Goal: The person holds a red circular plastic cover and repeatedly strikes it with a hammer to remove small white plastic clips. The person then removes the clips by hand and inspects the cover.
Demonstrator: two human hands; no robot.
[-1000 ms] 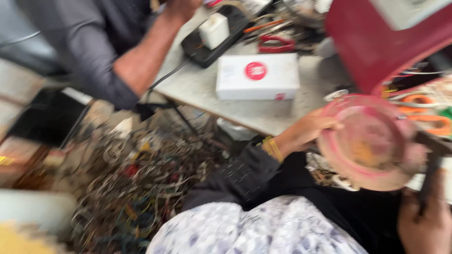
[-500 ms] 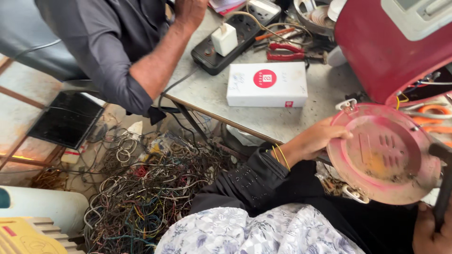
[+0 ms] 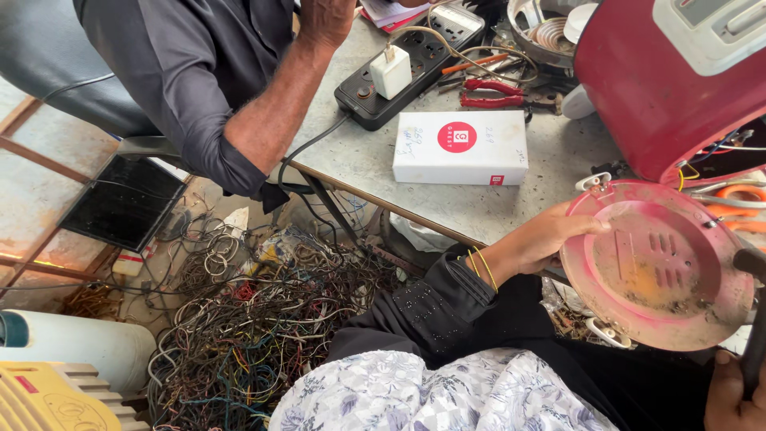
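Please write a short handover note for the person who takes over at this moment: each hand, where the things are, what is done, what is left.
Left hand: holds the round pink base plate by its left rim, inner side up.
Right hand: grips a dark tool handle at the plate's right edge.
Red appliance body stands on the table, wires exposed.
Done: plate is off the body.
Left: dirt still on the plate.

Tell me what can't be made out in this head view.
- Right hand: cut off by the bottom right corner, so its grip on the dark tool is unclear.
- Left hand: its fingertips are hidden behind the pink plate.
- Red appliance: cut off by the top and right edges.
- Other person's hand: cropped by the top edge.
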